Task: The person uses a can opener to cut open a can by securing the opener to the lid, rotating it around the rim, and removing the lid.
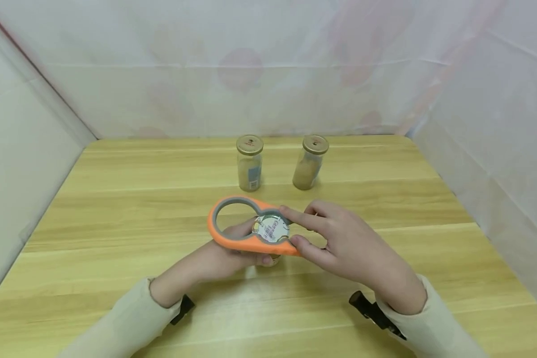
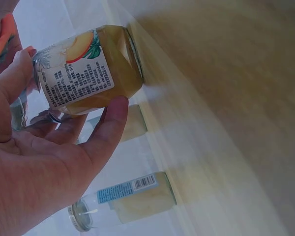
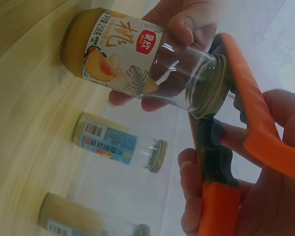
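My left hand (image 1: 219, 261) grips a glass jar (image 2: 83, 73) of peach fruit, fingers and thumb round its side. The jar has a white label with a peach picture, and its lid (image 1: 273, 228) faces up in the head view. An orange jar opener (image 1: 239, 243) with grey inner edges lies over the jar's top, the lid inside its narrower opening. With its fingers at the right end of the opener, my right hand (image 1: 353, 243) holds it. Whether the jar's base touches the table cannot be told.
Two more closed jars stand behind on the wooden table (image 1: 116, 199): a left jar (image 1: 249, 166) and a right jar (image 1: 310, 164). Pale curtains (image 1: 183, 99) hang round the back and sides of the table.
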A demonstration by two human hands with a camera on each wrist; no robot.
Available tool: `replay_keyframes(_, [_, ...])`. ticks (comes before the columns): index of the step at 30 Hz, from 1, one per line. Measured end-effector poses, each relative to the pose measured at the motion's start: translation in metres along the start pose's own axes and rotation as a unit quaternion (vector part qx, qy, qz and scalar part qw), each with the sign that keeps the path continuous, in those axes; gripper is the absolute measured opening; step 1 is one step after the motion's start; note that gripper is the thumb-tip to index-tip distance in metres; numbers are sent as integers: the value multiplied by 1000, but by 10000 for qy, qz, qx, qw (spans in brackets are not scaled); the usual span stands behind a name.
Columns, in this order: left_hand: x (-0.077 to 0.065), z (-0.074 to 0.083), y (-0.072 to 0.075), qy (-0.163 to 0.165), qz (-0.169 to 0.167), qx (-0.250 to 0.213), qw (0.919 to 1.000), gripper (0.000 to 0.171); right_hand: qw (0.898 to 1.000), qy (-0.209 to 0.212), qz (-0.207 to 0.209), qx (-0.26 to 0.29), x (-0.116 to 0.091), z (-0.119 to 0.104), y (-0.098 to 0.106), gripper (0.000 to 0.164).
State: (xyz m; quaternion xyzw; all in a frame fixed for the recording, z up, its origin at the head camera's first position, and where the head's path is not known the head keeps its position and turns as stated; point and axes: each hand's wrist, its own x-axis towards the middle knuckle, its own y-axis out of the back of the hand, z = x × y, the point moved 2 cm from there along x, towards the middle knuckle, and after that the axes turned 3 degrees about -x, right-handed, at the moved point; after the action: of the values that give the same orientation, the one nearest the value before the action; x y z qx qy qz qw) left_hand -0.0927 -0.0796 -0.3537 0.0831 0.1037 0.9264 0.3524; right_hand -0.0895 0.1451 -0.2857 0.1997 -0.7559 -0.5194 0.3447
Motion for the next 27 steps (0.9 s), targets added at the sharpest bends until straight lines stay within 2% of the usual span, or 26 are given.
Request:
replay_keyframes(4, [0, -2, -1, 204, -18, 2, 9998, 67, 9999, -36, -131, -2, -1, 1, 1, 47])
replay_keyframes(10, [3, -1, -1, -18, -231, -320, 9992, 69, 9983, -298, -486, 113, 0, 2, 4, 48])
replay_keyframes(14, [3, 0, 0, -43, -276, -430, 9987, 67, 9987, -294, -414, -44, 3, 0, 5, 47])
replay_keyframes(19, [2, 1, 2, 108, -155, -163, 9997, 64, 9990, -161, -218, -354, 4, -4, 6, 47])
replay_keyframes(22, [2, 3, 2, 7, -94, -140, 9999, 67, 9986, -108, -221, -465, 3, -4, 7, 61])
replay_keyframes(25, [1, 6, -1, -174, -145, -210, 9995, 73, 9978, -49, -347, -567, 0, -5, 7, 81])
replay_keyframes(27, [1, 7, -2, -249, -223, -343, 9989, 77, 9971, -12, -432, -631, -2, -6, 7, 87])
